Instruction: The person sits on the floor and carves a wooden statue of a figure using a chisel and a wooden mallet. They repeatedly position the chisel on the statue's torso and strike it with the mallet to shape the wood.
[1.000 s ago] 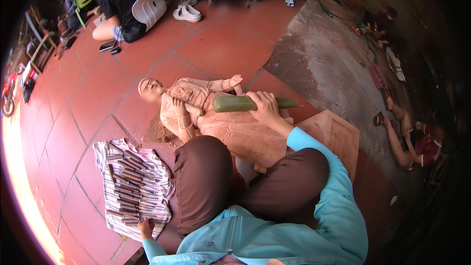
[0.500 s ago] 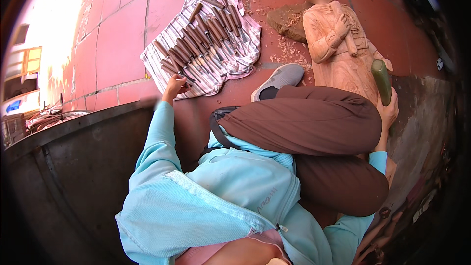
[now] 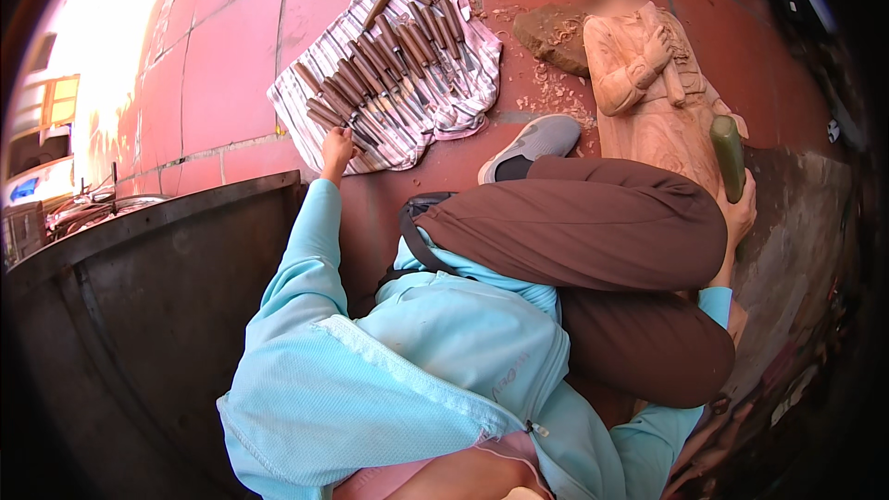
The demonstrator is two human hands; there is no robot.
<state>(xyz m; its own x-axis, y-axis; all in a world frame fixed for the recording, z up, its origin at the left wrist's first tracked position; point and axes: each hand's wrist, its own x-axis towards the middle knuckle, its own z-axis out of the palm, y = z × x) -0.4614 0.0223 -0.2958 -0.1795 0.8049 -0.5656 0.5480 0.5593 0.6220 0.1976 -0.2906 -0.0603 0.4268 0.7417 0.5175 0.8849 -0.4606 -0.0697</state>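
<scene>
My left hand [image 3: 337,154] is at the near left edge of a striped cloth [image 3: 298,141], its fingers closed around the metal end of the nearest chisel. Several carving chisels [image 3: 375,69] with brown wooden handles lie side by side on that cloth, blades pointing toward me. On the right, my right hand [image 3: 738,213] grips a green club-shaped mallet [image 3: 728,157], held upright beside my knee. A carved wooden figure [image 3: 639,97] lies on its back beyond my knees, its arm folded across its chest. Its lower part is hidden behind my legs.
Beside the figure's head sits a brown block [image 3: 553,37] with wood shavings [image 3: 556,93] scattered around it. Red tiles [image 3: 231,65] cover the floor. A dark metal panel [image 3: 167,296] stands close on my left. My bent legs [image 3: 593,222] and grey shoe [image 3: 532,143] fill the middle.
The fingers of my left hand, spread apart before, have closed at the nearest chisel. My right hand still holds the mallet. The whole view has shifted slightly.
</scene>
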